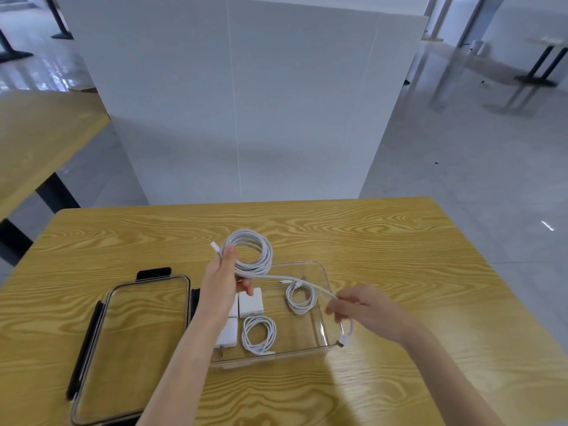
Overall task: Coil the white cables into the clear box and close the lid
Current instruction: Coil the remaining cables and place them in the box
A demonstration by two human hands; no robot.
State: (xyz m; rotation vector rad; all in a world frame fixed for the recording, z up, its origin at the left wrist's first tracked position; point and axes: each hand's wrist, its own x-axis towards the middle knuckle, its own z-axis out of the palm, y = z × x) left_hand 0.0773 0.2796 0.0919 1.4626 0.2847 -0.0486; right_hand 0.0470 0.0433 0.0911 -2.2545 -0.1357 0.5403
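Observation:
My left hand (222, 279) grips a white cable coil (255, 253) held up above the clear box (322, 273). The coil's loose tail (310, 284) runs right to my right hand (362, 309), which pinches it near its plug end (345, 338) over the box's right edge. Inside the box lie two small coiled white cables (301, 298) (258, 333) and white chargers (251, 302). The clear lid (132, 342), with black latches, lies flat on the table left of the box.
Everything rests on a wood-grain table (399, 250). A white partition (239, 96) stands behind its far edge. A second wooden table (37, 142) is at the far left, and the floor drops away to the right.

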